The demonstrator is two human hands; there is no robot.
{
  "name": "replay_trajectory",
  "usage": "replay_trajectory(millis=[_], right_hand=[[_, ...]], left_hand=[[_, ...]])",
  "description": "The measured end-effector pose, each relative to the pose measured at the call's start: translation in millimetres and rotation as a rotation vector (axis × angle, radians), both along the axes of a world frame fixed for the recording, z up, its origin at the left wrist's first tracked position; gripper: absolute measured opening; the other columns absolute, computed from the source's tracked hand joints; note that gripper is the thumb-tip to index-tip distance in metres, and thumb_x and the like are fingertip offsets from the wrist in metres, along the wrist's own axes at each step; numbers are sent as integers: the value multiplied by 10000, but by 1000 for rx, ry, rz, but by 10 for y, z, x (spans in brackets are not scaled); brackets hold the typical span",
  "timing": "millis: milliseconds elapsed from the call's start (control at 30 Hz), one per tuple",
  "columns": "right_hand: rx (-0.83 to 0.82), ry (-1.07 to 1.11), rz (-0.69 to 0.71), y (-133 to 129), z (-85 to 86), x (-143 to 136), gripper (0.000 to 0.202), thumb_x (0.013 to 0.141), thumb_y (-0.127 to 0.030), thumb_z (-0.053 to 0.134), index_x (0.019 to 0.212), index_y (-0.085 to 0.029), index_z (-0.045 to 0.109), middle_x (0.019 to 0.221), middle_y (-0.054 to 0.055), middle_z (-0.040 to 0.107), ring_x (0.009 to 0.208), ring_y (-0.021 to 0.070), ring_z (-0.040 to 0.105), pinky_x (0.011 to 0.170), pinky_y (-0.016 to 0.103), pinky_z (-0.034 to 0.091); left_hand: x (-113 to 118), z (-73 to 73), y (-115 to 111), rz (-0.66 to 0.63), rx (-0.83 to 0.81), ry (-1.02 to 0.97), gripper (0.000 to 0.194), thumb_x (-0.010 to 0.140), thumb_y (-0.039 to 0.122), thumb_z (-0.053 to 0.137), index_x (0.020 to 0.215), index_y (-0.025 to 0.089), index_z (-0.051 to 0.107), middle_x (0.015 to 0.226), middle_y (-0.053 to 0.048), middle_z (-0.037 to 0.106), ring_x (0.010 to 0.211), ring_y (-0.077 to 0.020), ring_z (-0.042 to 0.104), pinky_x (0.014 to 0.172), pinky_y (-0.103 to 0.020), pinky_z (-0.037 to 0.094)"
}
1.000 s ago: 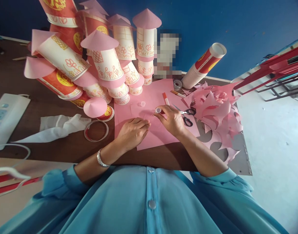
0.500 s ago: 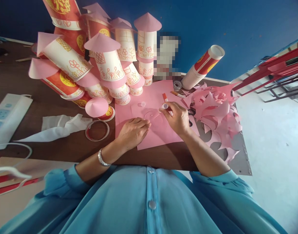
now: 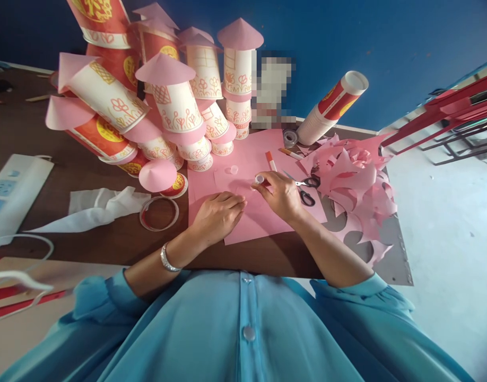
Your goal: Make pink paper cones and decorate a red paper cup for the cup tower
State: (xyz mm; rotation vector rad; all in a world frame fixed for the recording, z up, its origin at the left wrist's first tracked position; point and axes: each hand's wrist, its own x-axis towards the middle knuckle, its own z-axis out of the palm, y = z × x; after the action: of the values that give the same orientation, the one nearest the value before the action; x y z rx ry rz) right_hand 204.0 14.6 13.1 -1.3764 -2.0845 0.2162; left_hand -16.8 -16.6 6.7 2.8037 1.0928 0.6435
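In my right hand (image 3: 282,195) I grip a small white glue stick (image 3: 260,180), its round end facing up, over a sheet of pink paper (image 3: 259,223). My left hand (image 3: 219,215) lies palm down on the same sheet, fingers stretched out and close together. Under and between my hands is a cut pink paper piece whose outline is faint. A small translucent cap (image 3: 233,170) rests on the paper beyond my left hand. Just right of my right hand lie scissors (image 3: 307,198) with black handles. An orange-and-white marker (image 3: 270,161) lies past my right fingers.
Paper-cup towers (image 3: 172,106) with pink cone roofs crowd the back left. A stack of cups (image 3: 327,111) leans at the back right, near pink paper scraps (image 3: 358,180). A tape roll (image 3: 159,214), white cloth (image 3: 96,209) and power strip (image 3: 12,185) lie left.
My right hand has moved a little left with the glue stick, uncovering more of the scissors. My left hand has stayed in place.
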Motion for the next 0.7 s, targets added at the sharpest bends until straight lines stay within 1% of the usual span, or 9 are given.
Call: replay_trajectory(millis=[167,267,433,533,633,700], right_hand=[[-13,-21,-38,49,0,105,108,970,-327,688,947,-222,697,868,48,762,761,202,702,690,290,503],[15,-13,-48,71,2,154,94,960,-311,695,947,-219,703,851,44,763,743,200,707,671,289,509],[72,97,-124,33,121,149,91,971,-308,672,979,-224,705,910,45,784,755,195,732,684,295,550],[40,96,-67,-26,159,40,74,965,-298,690,973,-225,702,914,38,783,762,187,731,702,285,547],[-3,48,25,-58,105,-74,46,957,-265,705,950,-220,696,886,34,779,766,190,727,688,280,522],[-23,23,34,-52,51,-102,41,959,-259,704,949,-221,692,883,36,778,780,196,725,690,281,508]], left_hand=[[-1,7,3,0,-9,-5,178,987,215,620,1098,178,754,1160,-69,799,1007,-250,730,797,-396,593],[-4,1,3,5,-11,6,182,994,216,607,1095,179,754,1162,-68,799,1012,-247,728,809,-397,592],[-9,2,3,1,-13,15,200,1001,225,591,1124,169,738,1172,-64,796,1018,-250,724,810,-403,592],[-8,6,5,0,-13,31,198,994,228,597,1126,170,733,1179,-65,793,1017,-258,723,797,-412,592],[-5,-1,7,5,-5,32,205,1002,231,588,1130,175,738,1158,-70,797,1011,-252,727,790,-407,592],[-3,-13,8,2,4,21,213,1010,223,577,1132,170,743,1146,-72,800,1018,-244,728,799,-398,594]])
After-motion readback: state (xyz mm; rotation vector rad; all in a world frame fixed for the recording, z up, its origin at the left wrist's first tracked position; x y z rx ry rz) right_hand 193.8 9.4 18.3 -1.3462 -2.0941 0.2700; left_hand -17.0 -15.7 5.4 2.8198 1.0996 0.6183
